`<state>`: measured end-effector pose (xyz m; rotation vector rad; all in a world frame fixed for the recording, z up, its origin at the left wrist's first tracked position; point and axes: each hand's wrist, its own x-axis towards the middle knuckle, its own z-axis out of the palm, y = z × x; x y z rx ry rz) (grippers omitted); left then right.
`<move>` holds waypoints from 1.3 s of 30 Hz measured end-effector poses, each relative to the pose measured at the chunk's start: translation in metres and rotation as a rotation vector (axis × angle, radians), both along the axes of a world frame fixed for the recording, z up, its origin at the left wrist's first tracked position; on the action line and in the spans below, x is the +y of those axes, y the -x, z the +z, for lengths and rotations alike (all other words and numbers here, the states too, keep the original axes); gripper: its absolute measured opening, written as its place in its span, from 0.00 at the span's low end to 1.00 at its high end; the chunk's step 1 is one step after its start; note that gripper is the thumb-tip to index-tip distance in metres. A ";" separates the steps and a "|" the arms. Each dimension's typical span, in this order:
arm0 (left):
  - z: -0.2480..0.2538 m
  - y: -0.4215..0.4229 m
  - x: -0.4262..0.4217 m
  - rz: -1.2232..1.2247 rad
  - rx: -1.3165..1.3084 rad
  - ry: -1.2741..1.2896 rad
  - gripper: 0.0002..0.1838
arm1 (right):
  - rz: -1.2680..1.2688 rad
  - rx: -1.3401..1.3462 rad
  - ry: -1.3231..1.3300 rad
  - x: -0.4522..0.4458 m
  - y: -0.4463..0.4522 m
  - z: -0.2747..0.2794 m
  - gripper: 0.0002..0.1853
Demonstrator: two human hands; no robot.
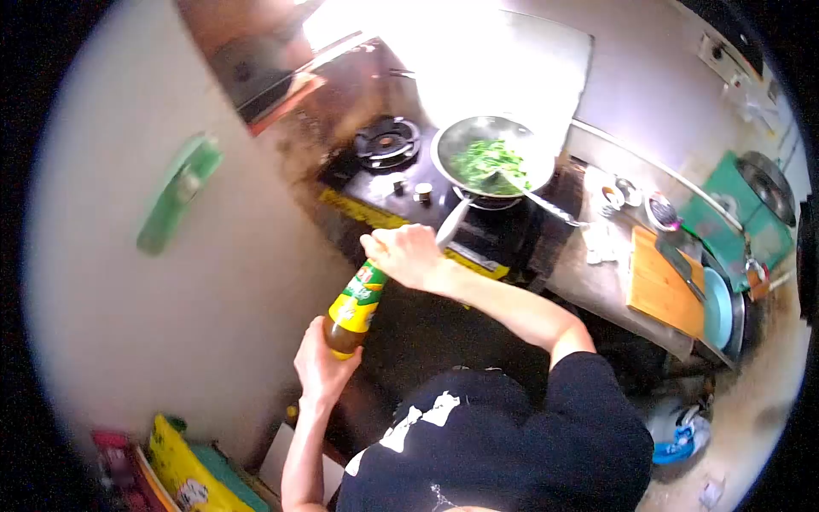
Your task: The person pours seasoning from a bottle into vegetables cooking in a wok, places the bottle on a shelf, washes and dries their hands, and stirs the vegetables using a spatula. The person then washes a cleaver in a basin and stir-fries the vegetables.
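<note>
Off the front edge of the stove (490,232), the bottle (356,309) is held aslant, its lower part gripped by the curled left hand (324,364) and its top, pointed stoveward, clasped by the right hand (408,256), placed nearer the wok (459,142).

White light (452,51) glares beside a pale wall (636,94) with a greyish counter (587,288) along it.

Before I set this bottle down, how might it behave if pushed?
The bottle looks tall and narrow, so it could tip easily. Its rounded body would probably roll once over. The brown near its base may be contents, adding weight.
</note>
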<state>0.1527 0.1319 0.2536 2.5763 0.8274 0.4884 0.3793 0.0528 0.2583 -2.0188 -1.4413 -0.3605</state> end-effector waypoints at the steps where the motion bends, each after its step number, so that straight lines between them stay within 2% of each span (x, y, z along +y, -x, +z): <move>1: 0.007 -0.014 -0.002 0.002 0.060 0.032 0.35 | -0.044 0.137 -0.068 0.000 -0.011 -0.006 0.18; 4: 0.016 -0.043 0.007 -0.162 0.173 0.361 0.34 | -0.019 0.204 -0.152 -0.013 -0.041 -0.016 0.17; 5: 0.014 -0.052 0.013 -0.179 0.193 0.366 0.34 | -0.041 0.219 -0.149 -0.018 -0.048 -0.016 0.17; 7: 0.007 -0.076 0.023 -0.394 0.157 0.833 0.36 | 0.032 0.162 -0.219 -0.028 -0.069 -0.012 0.17; 8: 0.009 -0.092 0.023 -0.430 0.144 1.034 0.38 | 0.061 0.246 -0.209 -0.038 -0.077 -0.003 0.12; 9: 0.008 -0.107 0.028 -0.442 0.153 1.042 0.38 | 0.046 0.248 -0.204 -0.044 -0.086 0.004 0.12; 11: 0.004 -0.128 0.042 -0.584 0.353 1.606 0.42 | 0.090 0.227 -0.232 -0.050 -0.098 0.024 0.12; 12: -0.010 -0.145 0.053 -0.763 0.440 1.907 0.44 | 0.206 0.270 -0.354 -0.053 -0.105 0.034 0.12; 15: -0.018 -0.190 0.069 -0.893 0.536 2.183 0.43 | 0.371 0.035 -0.493 -0.045 -0.144 0.055 0.07; 16: -0.021 -0.201 0.076 -0.802 0.612 2.304 0.42 | 0.372 -0.066 -0.414 -0.048 -0.156 0.061 0.04; 18: -0.016 -0.231 0.090 -0.797 0.700 2.291 0.41 | 0.324 -0.260 -0.528 -0.044 -0.176 0.065 0.08; 20: -0.014 -0.255 0.105 -1.029 0.690 2.132 0.40 | 0.255 -0.381 -0.672 -0.046 -0.203 0.075 0.13; 21: -0.019 -0.268 0.118 -0.901 0.765 2.252 0.41 | 0.099 -0.298 -0.691 -0.052 -0.212 0.078 0.16; 22: -0.020 -0.283 0.134 -0.968 0.774 2.152 0.41 | -0.080 -0.235 -0.668 -0.061 -0.219 0.078 0.19; 23: -0.020 -0.299 0.146 -1.030 0.782 2.051 0.42 | 0.028 0.211 -0.878 -0.066 -0.226 0.076 0.23; 24: -0.008 -0.315 0.149 -1.023 0.717 2.037 0.39 | -0.106 0.459 -0.920 -0.078 -0.224 0.075 0.28; 25: -0.002 -0.333 0.158 -0.977 0.714 1.936 0.38 | -0.146 0.504 -0.931 -0.089 -0.232 0.067 0.32; 30: 0.038 -0.422 0.180 -0.821 0.938 1.396 0.35 | -0.202 0.979 -1.023 -0.159 -0.233 0.013 0.30; 31: 0.034 -0.442 0.187 -0.838 0.991 1.298 0.35 | -0.244 1.040 -1.058 -0.169 -0.229 0.010 0.28; 33: 0.033 -0.475 0.189 -0.982 0.936 0.892 0.35 | -0.366 1.087 -1.198 -0.183 -0.223 0.002 0.25; 36: 0.040 -0.513 0.176 -0.975 1.019 0.784 0.37 | -0.339 1.154 -1.253 -0.212 -0.220 -0.017 0.23; 39: 0.047 -0.538 0.157 -0.965 1.073 0.768 0.39 | -0.352 1.107 -1.288 -0.231 -0.219 -0.030 0.24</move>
